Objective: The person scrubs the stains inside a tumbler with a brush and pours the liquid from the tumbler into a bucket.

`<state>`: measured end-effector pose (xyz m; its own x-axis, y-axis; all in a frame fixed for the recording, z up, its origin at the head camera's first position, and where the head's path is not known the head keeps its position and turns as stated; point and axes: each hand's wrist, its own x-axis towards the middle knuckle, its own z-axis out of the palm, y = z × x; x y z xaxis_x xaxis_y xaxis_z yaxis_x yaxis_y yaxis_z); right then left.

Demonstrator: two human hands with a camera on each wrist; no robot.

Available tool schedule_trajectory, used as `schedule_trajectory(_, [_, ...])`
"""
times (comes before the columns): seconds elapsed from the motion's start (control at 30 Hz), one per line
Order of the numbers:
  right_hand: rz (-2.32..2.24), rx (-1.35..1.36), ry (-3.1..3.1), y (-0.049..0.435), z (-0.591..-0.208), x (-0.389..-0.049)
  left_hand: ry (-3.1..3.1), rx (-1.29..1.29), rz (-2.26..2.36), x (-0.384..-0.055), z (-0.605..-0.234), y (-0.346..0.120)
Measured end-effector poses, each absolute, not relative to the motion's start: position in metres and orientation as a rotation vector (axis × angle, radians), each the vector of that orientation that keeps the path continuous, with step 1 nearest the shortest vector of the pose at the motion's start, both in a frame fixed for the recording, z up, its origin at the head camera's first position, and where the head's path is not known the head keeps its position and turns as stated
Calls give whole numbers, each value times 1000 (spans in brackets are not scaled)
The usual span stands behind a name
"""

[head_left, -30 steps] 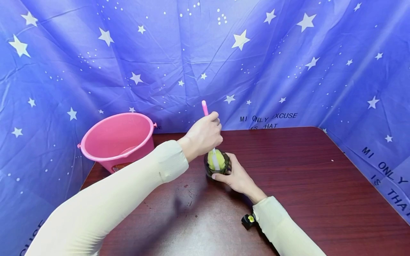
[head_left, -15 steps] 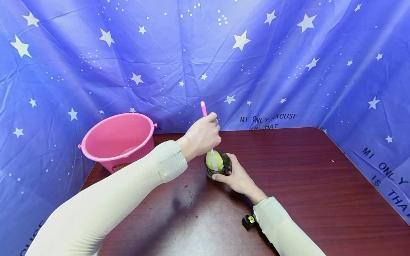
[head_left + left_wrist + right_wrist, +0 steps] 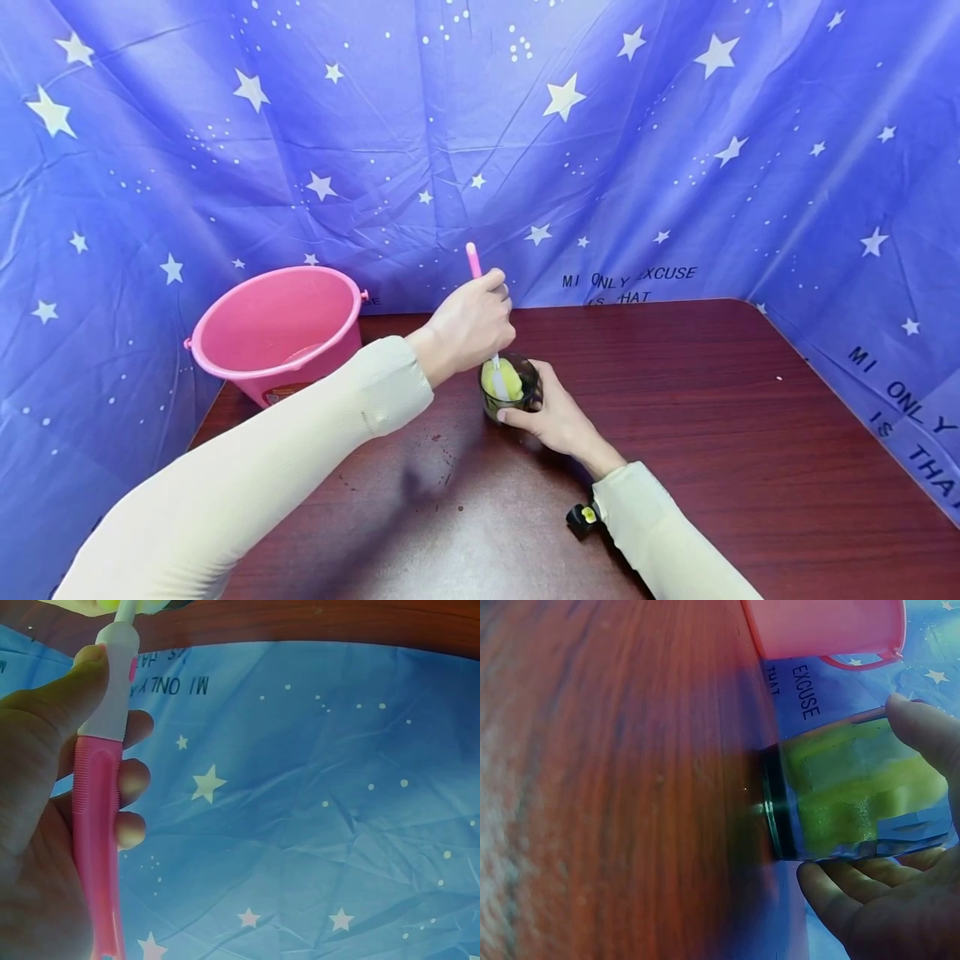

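My left hand (image 3: 471, 323) grips the pink-and-white handle of a sponge cup brush (image 3: 99, 825), thumb on the white part and fingers curled round it. Tilted left at its top, the brush points down, and its yellow-green sponge head (image 3: 512, 382) sits inside a dark, see-through glass (image 3: 847, 795). My right hand (image 3: 558, 421) holds that glass from the right, with thumb and fingers on opposite sides. In the right wrist view the sponge shows through the glass wall, and the glass base is at the table surface.
A pink bucket (image 3: 341, 350) stands at the back left of the dark red wooden table (image 3: 712, 417). Purple-blue star-patterned cloth (image 3: 420, 108) hangs behind and beside the table. A small black device (image 3: 581, 521) sits by the right cuff.
My left hand has moved slightly down and left, and the handle leans a little more to the left. The sponge head sits lower in the glass. My right hand stays put.
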<state>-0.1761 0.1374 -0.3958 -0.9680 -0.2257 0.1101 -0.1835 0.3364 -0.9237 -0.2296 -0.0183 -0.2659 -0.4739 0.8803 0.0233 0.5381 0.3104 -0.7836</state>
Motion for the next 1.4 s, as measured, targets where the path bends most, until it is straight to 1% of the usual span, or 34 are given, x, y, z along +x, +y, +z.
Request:
schedule_trajectory(0.77, [-1693,-379,2626,136,-394,-173,-2090,-1226,1026,-223,-269,-9])
schedule_trajectory(1.4, [-1730,-393,2565,138,-398,-177,-2197,-1176,1011,-228,-269,-9])
